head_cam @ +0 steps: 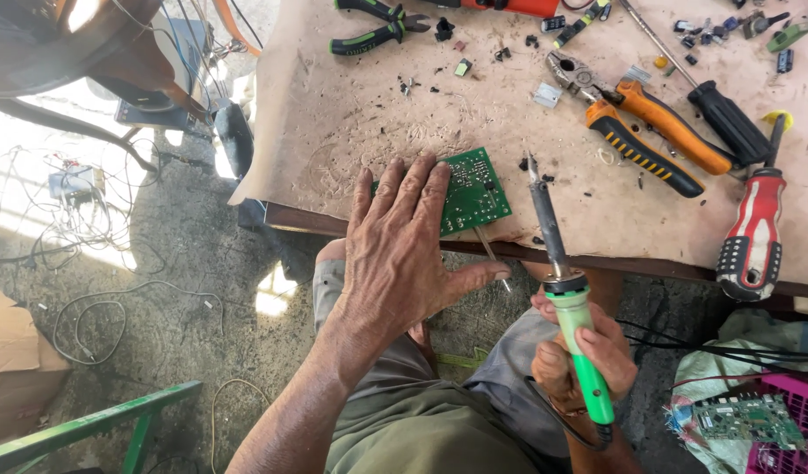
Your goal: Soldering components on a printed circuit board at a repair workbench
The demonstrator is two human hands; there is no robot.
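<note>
My left hand [402, 250] lies flat, fingers spread, pressing on a green circuit board [472, 189] near the front edge of the workbench [351, 114]. My right hand [588, 355] grips the green handle of a soldering iron [562, 272]. The iron's tip points up and away, close to the board's right side without touching it. A thin strand of solder [492, 254] sticks out below the board, near my left thumb.
Orange-handled pliers [641, 123], a black screwdriver [729, 118], a red and white screwdriver [755, 233] and green-handled pliers [369, 31] lie on the bench among small loose parts. A pink basket [795, 421] with another circuit board sits lower right. Cables run over the floor at left.
</note>
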